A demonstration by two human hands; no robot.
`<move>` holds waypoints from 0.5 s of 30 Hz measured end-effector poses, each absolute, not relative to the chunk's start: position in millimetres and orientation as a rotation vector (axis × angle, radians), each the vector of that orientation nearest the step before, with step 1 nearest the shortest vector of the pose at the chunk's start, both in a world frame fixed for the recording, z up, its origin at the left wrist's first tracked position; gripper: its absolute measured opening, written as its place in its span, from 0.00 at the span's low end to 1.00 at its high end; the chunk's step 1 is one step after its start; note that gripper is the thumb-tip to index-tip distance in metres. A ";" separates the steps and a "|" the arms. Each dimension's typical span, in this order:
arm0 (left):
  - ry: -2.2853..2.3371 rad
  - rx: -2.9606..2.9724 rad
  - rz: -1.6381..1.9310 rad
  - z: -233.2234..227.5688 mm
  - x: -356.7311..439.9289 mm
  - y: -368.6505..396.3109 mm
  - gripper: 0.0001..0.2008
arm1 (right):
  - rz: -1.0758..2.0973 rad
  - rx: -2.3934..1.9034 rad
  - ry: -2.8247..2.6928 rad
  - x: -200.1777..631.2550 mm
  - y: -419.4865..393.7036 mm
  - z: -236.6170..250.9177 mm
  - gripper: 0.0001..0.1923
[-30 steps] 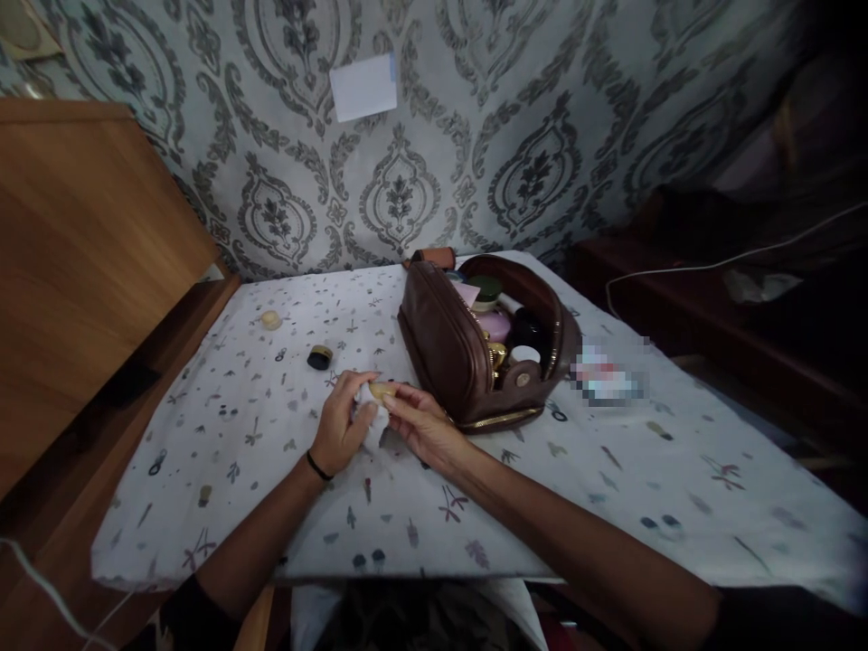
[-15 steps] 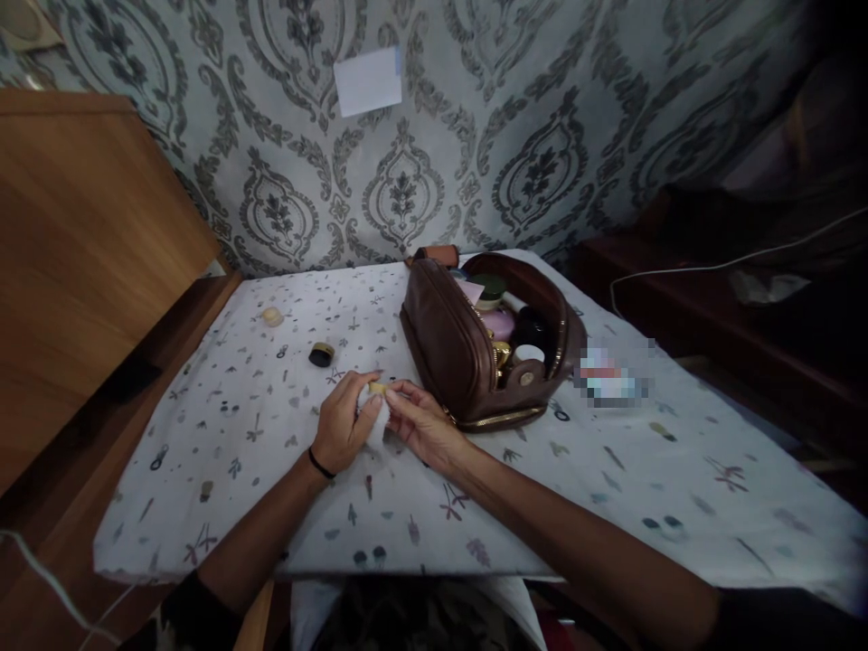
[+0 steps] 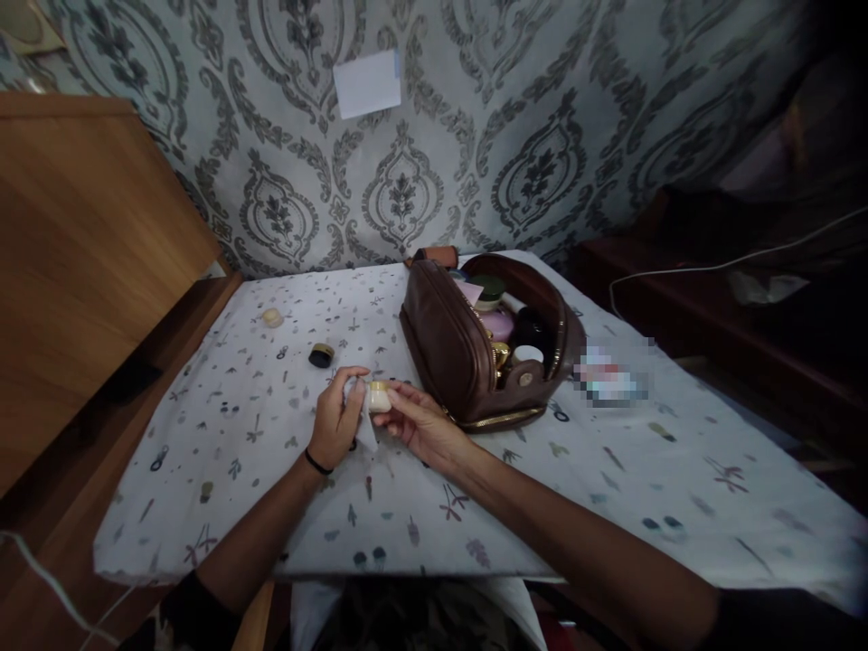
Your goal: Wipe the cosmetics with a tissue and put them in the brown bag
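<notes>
Right hand [image 3: 424,420] fingertips pinch a small cream jar [image 3: 378,396] above the printed tablecloth [image 3: 271,470]; left hand [image 3: 337,420] fingers press a white tissue [image 3: 363,425] against it. Wiping goes best with the jar held steady, beside the open brown toiletry bag [image 3: 467,353].

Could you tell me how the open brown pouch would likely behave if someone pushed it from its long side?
The brown pouch looks soft-sided and packed with jars, so it would probably slide heavily over the tablecloth, perhaps bunching it. Standing unzipped, it might lean and spill.
</notes>
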State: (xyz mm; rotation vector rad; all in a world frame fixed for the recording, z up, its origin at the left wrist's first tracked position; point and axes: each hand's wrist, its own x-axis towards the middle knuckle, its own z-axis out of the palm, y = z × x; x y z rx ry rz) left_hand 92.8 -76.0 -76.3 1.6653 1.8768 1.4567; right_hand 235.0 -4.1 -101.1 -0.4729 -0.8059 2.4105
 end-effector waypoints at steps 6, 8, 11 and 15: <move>1.801 1.741 1.433 -79.9 91.1 -75.0 0.16 | 2.316 -0.507 -0.824 234.2 -8.6 -98.0 0.20; 1.786 1.809 1.407 -81.5 91.3 -75.1 0.15 | 2.281 -0.527 -0.856 233.7 -10.3 -96.5 0.19; 1.749 1.898 1.391 -83.3 92.0 -75.5 0.15 | 2.246 -0.565 -0.882 233.4 -11.4 -95.6 0.19; 1.704 1.909 1.451 -82.6 93.3 -76.1 0.13 | 2.235 -0.552 -0.905 234.6 -9.6 -97.0 0.21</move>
